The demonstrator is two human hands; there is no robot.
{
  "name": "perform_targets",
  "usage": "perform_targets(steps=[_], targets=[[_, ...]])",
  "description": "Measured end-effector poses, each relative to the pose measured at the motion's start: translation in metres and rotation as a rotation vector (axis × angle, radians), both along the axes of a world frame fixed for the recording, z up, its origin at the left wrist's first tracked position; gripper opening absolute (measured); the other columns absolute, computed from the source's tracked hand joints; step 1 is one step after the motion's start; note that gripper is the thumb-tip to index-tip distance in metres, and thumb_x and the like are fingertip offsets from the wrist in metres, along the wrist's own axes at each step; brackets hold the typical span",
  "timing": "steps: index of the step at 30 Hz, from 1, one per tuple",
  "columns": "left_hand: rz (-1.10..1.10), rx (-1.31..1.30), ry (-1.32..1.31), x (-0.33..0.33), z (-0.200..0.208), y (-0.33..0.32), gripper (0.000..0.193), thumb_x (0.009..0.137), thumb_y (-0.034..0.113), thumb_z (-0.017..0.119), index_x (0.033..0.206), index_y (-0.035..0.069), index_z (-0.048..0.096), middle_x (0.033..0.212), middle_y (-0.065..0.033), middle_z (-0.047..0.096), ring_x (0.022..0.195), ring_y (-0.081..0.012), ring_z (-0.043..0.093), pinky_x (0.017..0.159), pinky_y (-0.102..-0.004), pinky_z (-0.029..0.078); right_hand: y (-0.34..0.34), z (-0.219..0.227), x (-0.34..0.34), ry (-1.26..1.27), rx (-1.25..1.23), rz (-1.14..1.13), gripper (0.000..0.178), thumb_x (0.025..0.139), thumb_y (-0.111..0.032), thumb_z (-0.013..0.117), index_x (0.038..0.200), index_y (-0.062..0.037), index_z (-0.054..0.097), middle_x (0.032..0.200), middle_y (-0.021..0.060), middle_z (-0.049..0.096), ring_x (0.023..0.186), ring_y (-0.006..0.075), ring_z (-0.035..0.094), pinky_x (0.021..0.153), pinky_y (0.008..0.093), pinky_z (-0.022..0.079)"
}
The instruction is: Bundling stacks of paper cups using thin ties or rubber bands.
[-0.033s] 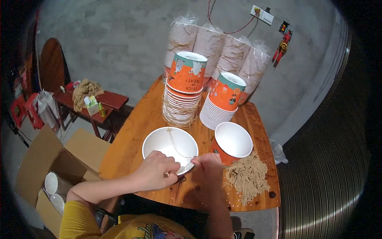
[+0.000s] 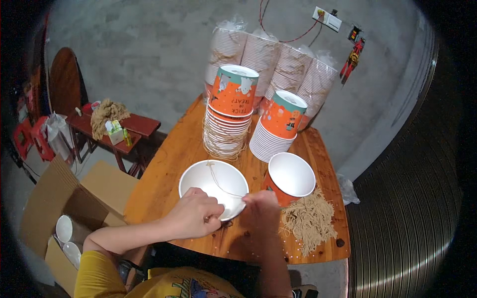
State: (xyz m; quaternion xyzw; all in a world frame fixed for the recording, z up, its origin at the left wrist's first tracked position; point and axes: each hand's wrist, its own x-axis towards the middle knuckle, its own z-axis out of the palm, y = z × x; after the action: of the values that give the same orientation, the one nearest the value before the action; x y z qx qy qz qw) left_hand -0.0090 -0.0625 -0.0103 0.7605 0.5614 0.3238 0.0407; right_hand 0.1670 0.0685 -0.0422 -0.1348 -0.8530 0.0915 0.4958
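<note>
A white-lined paper bucket (image 2: 196, 178) sits near the table's front, its mouth facing up toward me. My left hand (image 2: 198, 214) is closed at its near rim, with the fingertips curled out of sight. At the right side of that rim, my right hand (image 2: 262, 201) pinches the end of a thin tan string (image 2: 217, 183). The string runs across the bucket's white inside to a small knot near the far rim. Close by on the right stands another orange paper bucket (image 2: 292, 175), open end up. A loose pile of tan strings (image 2: 310, 218) lies beside it.
Behind stand two stacks of upturned orange buckets, the left stack (image 2: 226, 129) draped with strings and the right stack (image 2: 272, 140) without. Plastic-wrapped bucket stacks (image 2: 261, 54) line the wall. A cardboard box (image 2: 94, 191) with white cups sits left of the wooden table (image 2: 164, 169).
The bucket under my hands has shifted very slightly to the right and nearer. My right hand has moved a little right with the string end, while my left hand stays almost still.
</note>
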Motion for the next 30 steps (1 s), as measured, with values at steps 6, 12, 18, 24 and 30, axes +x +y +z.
perform_targets(steps=[6, 12, 18, 24, 30], targets=[[-0.101, 0.269, 0.154, -0.015, -0.011, 0.000, 0.009, 0.072, 0.012, 0.059, 0.073, 0.008, 0.051, 0.073, -0.0077, 0.048, 0.077, -0.0262, 0.052, 0.084, -0.0397, 0.038, 0.004, -0.003, 0.014, -0.087, -0.360, 0.030, 0.020, 0.084, -0.010, 0.065, 0.103, -0.0093, 0.061, 0.070, 0.0057, 0.053, 0.067, 0.0147, 0.055, 0.057, 0.0303, 0.043], [-0.241, 0.350, 0.192, -0.045, -0.020, 0.003, 0.016, 0.071, 0.013, 0.065, 0.078, 0.009, 0.051, 0.078, -0.0062, 0.047, 0.080, -0.0268, 0.051, 0.080, -0.0407, 0.039, 0.004, 0.007, 0.017, -0.468, -0.048, 0.099, 0.029, 0.080, -0.015, 0.066, 0.107, -0.0080, 0.063, 0.079, 0.0123, 0.060, 0.065, 0.0249, 0.057, 0.062, 0.0309, 0.046], [0.169, 0.736, -0.184, -0.097, 0.022, 0.005, 0.020, 0.074, 0.009, 0.061, 0.091, 0.006, 0.053, 0.089, -0.0105, 0.049, 0.085, -0.0260, 0.049, 0.077, -0.0376, 0.041, 0.027, 0.018, -0.025, -0.049, -0.013, 0.121, 0.014, 0.086, -0.018, 0.059, 0.094, -0.0067, 0.058, 0.072, 0.0073, 0.058, 0.055, 0.0238, 0.054, 0.049, 0.0289, 0.043], [0.201, 0.614, -0.761, -0.125, 0.033, 0.013, 0.009, 0.085, 0.003, 0.049, 0.094, 0.003, 0.049, 0.095, -0.0047, 0.043, 0.090, -0.0134, 0.043, 0.086, -0.0249, 0.034, 0.106, 0.108, -0.097, 0.570, -1.354, 0.648, 0.017, 0.096, -0.021, 0.047, 0.106, -0.0093, 0.055, 0.077, 0.0019, 0.058, 0.054, 0.0089, 0.050, 0.045, 0.0202, 0.038], [0.275, 0.417, -0.858, -0.133, 0.014, 0.013, 0.008, 0.088, 0.005, 0.052, 0.094, 0.002, 0.048, 0.094, -0.0042, 0.043, 0.088, -0.0121, 0.044, 0.080, -0.0239, 0.037, 0.180, 0.128, -0.167, 0.874, -1.534, 0.656, 0.015, 0.093, -0.025, 0.057, 0.097, -0.0123, 0.051, 0.080, 0.0008, 0.060, 0.048, 0.0053, 0.040, 0.046, 0.0200, 0.036]])
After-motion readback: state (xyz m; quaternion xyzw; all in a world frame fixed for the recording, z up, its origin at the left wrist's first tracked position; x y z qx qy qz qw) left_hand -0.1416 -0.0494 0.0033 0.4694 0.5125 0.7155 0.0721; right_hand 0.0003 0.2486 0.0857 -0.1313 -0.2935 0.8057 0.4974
